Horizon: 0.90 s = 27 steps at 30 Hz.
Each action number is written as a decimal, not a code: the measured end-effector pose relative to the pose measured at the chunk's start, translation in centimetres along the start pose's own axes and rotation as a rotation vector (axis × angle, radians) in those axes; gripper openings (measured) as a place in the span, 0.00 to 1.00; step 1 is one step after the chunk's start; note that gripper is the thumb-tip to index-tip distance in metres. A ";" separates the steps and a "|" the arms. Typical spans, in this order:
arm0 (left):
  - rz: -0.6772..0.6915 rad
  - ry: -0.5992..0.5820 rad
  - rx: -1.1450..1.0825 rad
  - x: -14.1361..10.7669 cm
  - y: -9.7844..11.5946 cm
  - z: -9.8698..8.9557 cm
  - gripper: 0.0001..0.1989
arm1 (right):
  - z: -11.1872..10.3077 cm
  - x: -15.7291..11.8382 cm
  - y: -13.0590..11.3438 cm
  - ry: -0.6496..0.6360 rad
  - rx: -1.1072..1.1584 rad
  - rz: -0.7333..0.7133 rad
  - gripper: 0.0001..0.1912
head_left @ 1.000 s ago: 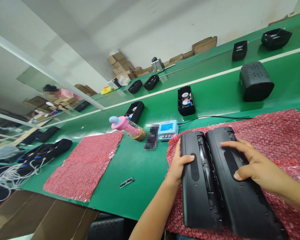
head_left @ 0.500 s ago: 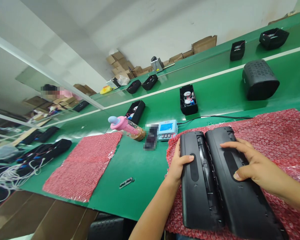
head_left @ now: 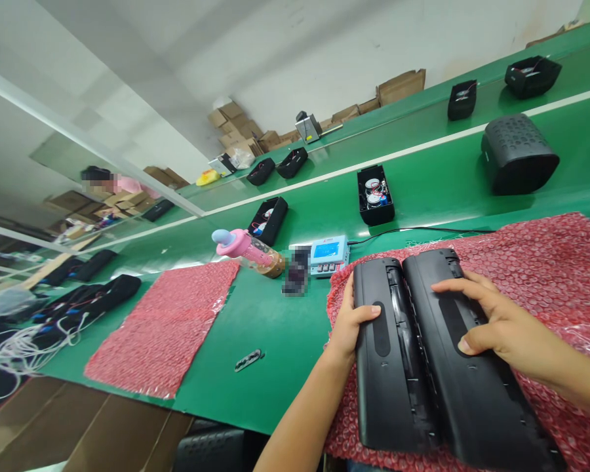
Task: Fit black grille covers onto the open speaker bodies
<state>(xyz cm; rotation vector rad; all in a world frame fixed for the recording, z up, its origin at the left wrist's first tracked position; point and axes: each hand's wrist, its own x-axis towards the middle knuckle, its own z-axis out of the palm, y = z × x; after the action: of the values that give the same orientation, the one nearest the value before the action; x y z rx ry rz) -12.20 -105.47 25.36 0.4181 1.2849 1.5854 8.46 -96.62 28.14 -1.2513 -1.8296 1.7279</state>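
Note:
Two long black plastic speaker housings (head_left: 381,387) lie side by side, close together with a narrow gap, over red bubble wrap (head_left: 560,262). My left hand (head_left: 347,324) grips the outer side of the left housing, thumb on its dark oval panel. Around the right housing (head_left: 472,393) are the fingers of my right hand (head_left: 501,328), with the thumb on its oval panel. Fingertips on the far sides are hidden. Further left on the green bench lies a small grey button strip (head_left: 248,360).
A light-blue tester (head_left: 329,252) with a screen, a blurred dark item (head_left: 295,278) and a pink-lidded bottle (head_left: 250,252) stand beyond. Open speaker shells (head_left: 376,196) and a closed speaker (head_left: 520,157) sit on the green line. White cables (head_left: 24,354) lie left. A person (head_left: 122,183) is far off.
My hands and both housings stay put. The nearer open shell and the closed speaker on the line have shifted slightly right, while the shells on the far strip have shifted slightly left.

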 end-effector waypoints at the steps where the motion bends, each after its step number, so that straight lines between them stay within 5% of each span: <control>1: 0.004 -0.003 -0.002 0.0 0.0 0.0 0.53 | 0.0 0.0 0.0 -0.002 0.001 0.001 0.38; 27: 0.011 0.004 0.119 0.4 0.3 -0.2 0.52 | -0.1 0.1 -0.6 -0.002 -0.045 0.041 0.31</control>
<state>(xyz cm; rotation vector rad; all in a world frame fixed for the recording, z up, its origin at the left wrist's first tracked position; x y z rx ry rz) -12.70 -105.20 25.42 0.4978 1.3864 1.5242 8.30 -96.43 28.66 -1.3141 -1.8662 1.7183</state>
